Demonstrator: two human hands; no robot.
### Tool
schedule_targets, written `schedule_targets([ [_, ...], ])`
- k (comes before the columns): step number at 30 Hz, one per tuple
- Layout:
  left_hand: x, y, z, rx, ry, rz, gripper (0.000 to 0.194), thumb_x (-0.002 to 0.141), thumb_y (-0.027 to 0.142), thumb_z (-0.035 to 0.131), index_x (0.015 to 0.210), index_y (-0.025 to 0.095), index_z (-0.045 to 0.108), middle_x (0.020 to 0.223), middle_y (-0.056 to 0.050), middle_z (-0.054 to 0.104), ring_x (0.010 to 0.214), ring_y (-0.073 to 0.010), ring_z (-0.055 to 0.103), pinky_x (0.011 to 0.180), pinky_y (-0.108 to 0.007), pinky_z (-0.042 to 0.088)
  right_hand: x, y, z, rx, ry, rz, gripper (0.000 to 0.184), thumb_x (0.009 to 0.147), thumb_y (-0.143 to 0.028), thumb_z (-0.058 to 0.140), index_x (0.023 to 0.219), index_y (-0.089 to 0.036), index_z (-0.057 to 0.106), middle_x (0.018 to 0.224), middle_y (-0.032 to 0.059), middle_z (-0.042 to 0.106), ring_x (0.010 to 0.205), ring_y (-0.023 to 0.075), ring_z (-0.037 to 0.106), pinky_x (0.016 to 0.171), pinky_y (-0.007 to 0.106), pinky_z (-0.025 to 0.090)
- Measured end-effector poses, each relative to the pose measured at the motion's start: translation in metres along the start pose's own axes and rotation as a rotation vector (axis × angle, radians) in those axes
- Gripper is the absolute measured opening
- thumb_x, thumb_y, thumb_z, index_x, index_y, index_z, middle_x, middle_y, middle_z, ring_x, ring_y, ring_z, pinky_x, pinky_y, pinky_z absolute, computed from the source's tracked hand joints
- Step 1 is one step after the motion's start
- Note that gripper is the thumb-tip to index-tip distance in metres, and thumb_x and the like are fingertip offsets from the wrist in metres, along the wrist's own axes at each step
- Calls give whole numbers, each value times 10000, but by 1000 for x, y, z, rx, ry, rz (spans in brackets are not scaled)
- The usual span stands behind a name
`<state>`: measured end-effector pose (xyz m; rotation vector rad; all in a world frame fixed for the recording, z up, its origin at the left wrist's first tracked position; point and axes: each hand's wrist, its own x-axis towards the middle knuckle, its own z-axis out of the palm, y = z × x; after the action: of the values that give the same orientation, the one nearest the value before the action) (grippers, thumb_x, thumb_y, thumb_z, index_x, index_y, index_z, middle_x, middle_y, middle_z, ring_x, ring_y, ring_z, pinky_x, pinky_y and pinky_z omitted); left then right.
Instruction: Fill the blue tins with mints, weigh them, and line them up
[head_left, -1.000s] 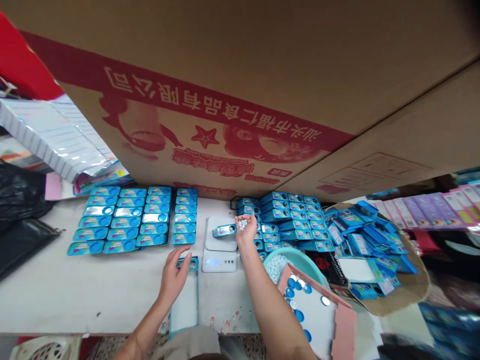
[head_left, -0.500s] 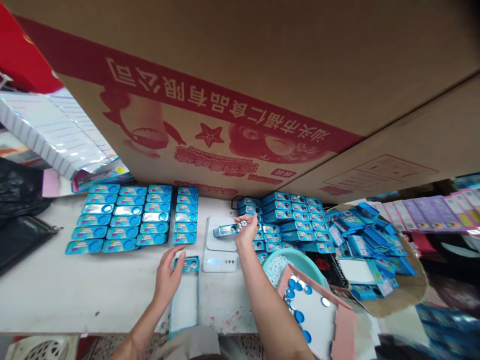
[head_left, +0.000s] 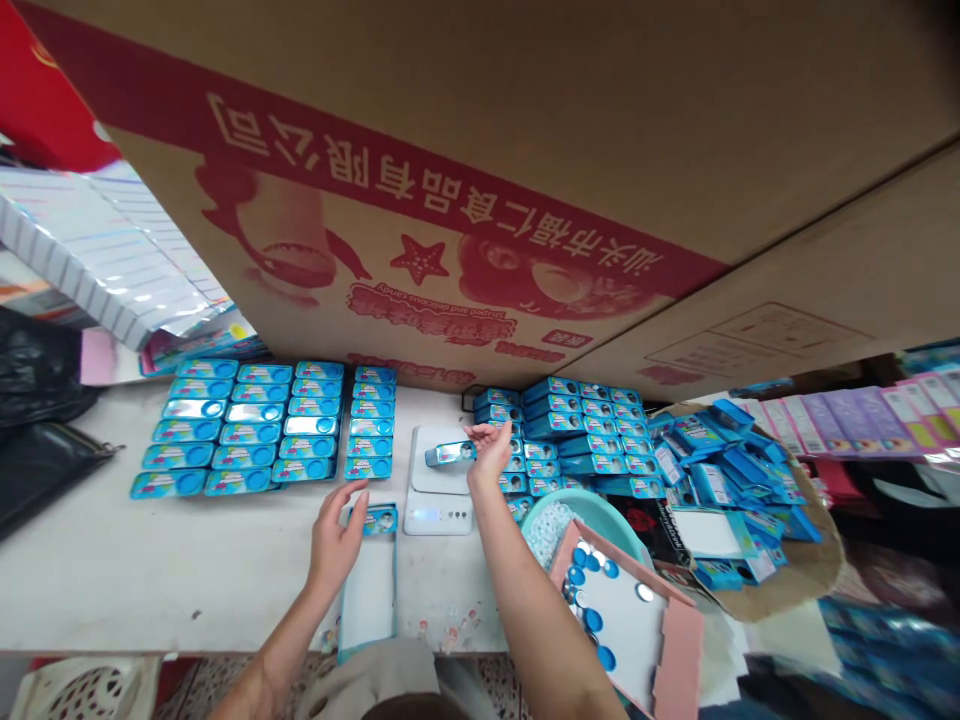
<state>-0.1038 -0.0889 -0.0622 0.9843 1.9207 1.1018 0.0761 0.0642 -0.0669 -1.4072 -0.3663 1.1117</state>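
Note:
A blue candy tin with a round hole lies tilted on the white plate of a digital scale. My right hand is cupped at the tin's right end, fingers loosely apart. No candy shows in its palm, though part of the palm is turned away. My left hand has its thumb and fingers apart and holds nothing. It hovers by the left edge of a shallow open box, where another blue tin lies at the far end.
Rows of blue tins stand left, and stacked tins right. A teal bowl holds white candies; a pink tray with round blue lids overlaps it. A carton of tins lies right. Large cardboard boxes wall the back.
White candies visible in my right palm earlier no longer show, and that hand has turned slightly at the tin. My left hand stays nearly in place. The view has shifted a little.

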Motion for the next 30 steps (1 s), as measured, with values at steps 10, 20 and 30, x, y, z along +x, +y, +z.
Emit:
schedule_targets([
  [10, 1, 4, 0, 13, -6, 13, 373, 799, 497, 509, 997, 209, 637, 1075, -76, 646, 996, -217, 587, 836, -338, 482, -12, -15, -34, -51, 20, -146, 464, 840, -523, 386, 589, -185, 581, 556, -1, 611, 579, 132, 601, 668, 266, 483],
  [20, 19, 13, 22, 124, -74, 200, 332, 823, 462, 497, 1017, 220, 617, 1067, -71, 634, 1039, -223, 559, 930, -371, 429, -56, -22, -184, -446, 196, -195, 474, 784, -600, 452, 622, -185, 614, 632, 31, 638, 680, 184, 596, 722, 309, 462],
  [30, 63, 57, 108, 365, -292, 550, 653, 686, 425, 658, 1251, 169, 452, 1240, -143, 504, 1209, -306, 425, 1032, -450, 335, -104, -21, -251, -491, 308, -147, 563, 705, -713, 474, 592, -186, 634, 588, 53, 655, 625, 208, 603, 650, 318, 462],
])
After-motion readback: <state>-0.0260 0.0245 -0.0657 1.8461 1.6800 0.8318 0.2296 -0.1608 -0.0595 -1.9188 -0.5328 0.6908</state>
